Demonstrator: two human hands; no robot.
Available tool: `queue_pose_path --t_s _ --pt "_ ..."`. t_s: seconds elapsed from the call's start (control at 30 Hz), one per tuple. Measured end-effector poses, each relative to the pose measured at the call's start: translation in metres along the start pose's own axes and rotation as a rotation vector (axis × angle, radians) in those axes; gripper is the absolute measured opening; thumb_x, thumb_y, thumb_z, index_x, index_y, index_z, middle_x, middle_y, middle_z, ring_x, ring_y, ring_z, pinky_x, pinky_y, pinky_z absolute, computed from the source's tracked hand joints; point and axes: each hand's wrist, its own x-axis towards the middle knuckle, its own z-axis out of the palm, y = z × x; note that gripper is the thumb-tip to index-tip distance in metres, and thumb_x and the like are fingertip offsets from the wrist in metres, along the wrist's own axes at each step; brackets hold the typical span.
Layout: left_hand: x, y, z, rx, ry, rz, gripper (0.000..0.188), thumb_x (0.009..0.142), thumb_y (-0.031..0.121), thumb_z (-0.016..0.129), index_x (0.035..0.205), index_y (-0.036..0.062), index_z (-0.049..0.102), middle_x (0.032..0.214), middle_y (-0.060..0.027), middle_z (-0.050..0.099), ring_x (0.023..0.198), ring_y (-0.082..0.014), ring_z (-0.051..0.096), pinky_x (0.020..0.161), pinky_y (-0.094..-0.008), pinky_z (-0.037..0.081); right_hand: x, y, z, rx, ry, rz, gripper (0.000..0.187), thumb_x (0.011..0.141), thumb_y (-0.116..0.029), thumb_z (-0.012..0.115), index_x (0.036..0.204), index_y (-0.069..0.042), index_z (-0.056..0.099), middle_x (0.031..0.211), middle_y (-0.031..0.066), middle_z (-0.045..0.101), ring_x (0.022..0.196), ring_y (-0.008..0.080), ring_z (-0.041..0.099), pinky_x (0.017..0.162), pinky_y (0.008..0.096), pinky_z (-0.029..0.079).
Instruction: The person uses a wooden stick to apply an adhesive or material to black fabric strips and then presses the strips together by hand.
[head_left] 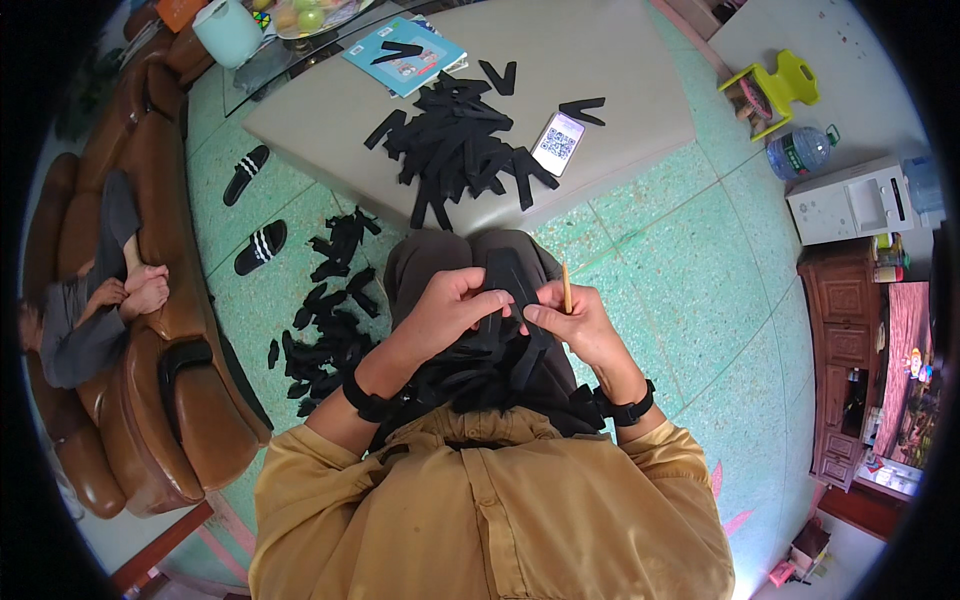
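Observation:
Above my lap, both hands grip a black V-shaped fabric piece (508,268) by its two legs, its joined end pointing away from me. My left hand (450,308) pinches the left leg between thumb and fingers. On the other leg my right hand (580,318) has its thumb pressed down, while a thin wooden stick (567,288) juts up from among its fingers. More black strips (490,385) lie across my thighs. A heap of similar black pieces (450,140) covers part of the pale table (620,60) ahead, several of them V-shaped.
Beside the heap lie a phone (558,143) and a blue booklet (405,58). More black pieces (325,345) are scattered on the green floor to my left, near two slippers (261,247). Another person (85,300) sits on the brown sofa (190,420). A white appliance (850,202) stands at right.

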Motion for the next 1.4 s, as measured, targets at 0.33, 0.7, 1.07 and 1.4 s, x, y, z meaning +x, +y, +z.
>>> queue_pose_path --t_s 0.33,0.7,1.07,1.4 --pt "-0.006 -0.001 0.007 -0.061 0.021 0.079 0.012 0.083 0.008 0.061 0.093 0.0016 0.061 0.077 0.0030 0.060 0.063 -0.0013 0.050 0.052 -0.0172 0.039 -0.009 -0.008 0.004 -0.331 0.306 -0.271 0.016 0.076 -0.004 0.069 0.089 0.000 0.061 0.081 0.0039 0.058 0.068 0.0120 0.057 0.061 0.0236 0.044" --pt "-0.006 -0.002 0.009 0.012 0.009 0.201 0.012 0.080 0.008 0.065 0.075 0.0017 0.056 0.062 0.0067 0.047 0.059 0.0003 0.040 0.050 -0.0187 0.033 -0.004 -0.019 0.018 -0.562 0.229 -0.449 0.019 0.071 -0.002 0.071 0.088 0.000 0.063 0.082 0.0100 0.058 0.069 0.0225 0.058 0.060 0.0277 0.047" --pt "0.000 -0.008 0.009 -0.274 0.140 0.020 0.020 0.090 0.016 0.053 0.076 0.0032 0.061 0.064 0.0034 0.052 0.054 -0.0036 0.046 0.049 -0.0192 0.036 -0.006 -0.014 0.016 -0.670 0.130 -0.681 0.013 0.072 -0.004 0.070 0.082 -0.003 0.062 0.086 0.0088 0.059 0.073 0.0231 0.060 0.062 0.0278 0.048" --pt "-0.004 0.001 0.017 -0.160 0.261 0.313 0.014 0.090 0.008 0.049 0.102 0.0011 0.051 0.082 0.0002 0.058 0.065 -0.0056 0.053 0.056 -0.0174 0.040 -0.003 -0.001 0.003 -0.042 0.127 -0.064 0.014 0.085 -0.007 0.061 0.094 0.003 0.061 0.078 0.0050 0.065 0.072 0.0075 0.058 0.065 0.0215 0.045"
